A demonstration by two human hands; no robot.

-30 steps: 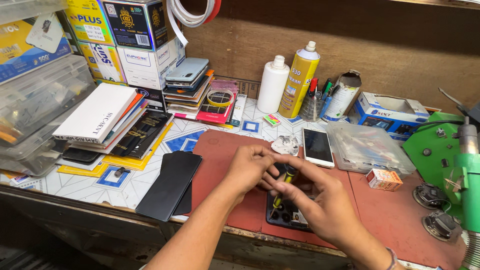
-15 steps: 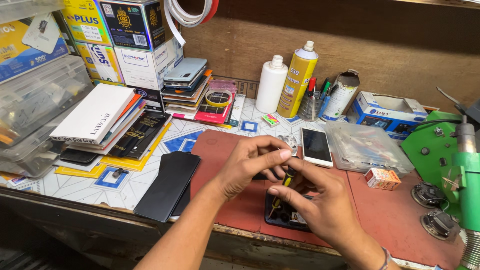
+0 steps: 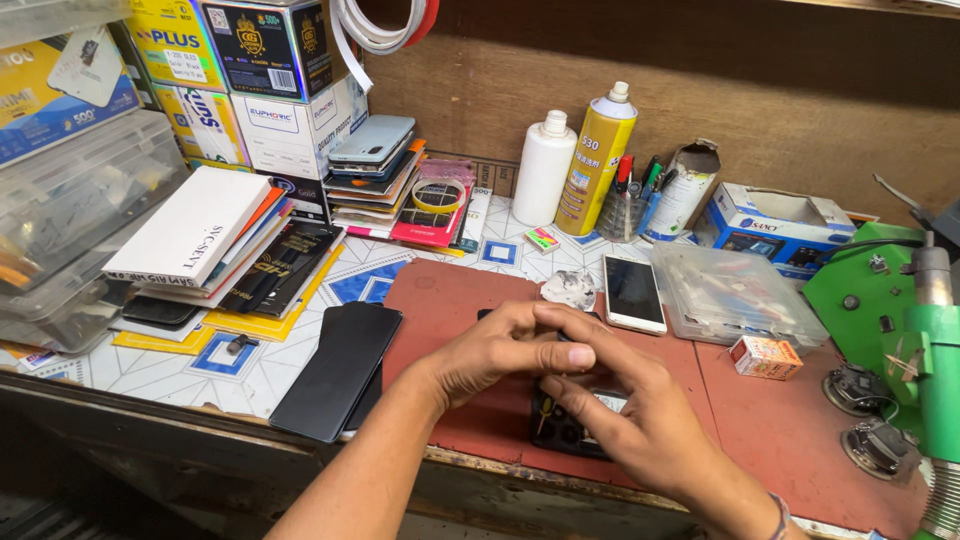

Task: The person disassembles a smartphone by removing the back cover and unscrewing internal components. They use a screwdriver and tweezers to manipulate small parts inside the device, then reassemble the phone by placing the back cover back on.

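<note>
Stacked yellow, black and white cardboard boxes (image 3: 240, 90) are seen at rear left. A white smartphone with dark screen (image 3: 634, 293) is laid beside a small orange-white carton (image 3: 765, 356); a blue-white open box (image 3: 780, 225) is noted behind.

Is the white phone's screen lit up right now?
No, the white phone lies face up on the red mat with a dark, blank screen, apart from both hands.

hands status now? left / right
Left hand: fingers curled, pinching something small; what it is cannot be told.
Right hand: fingers spread, resting on the opened phone.
</note>
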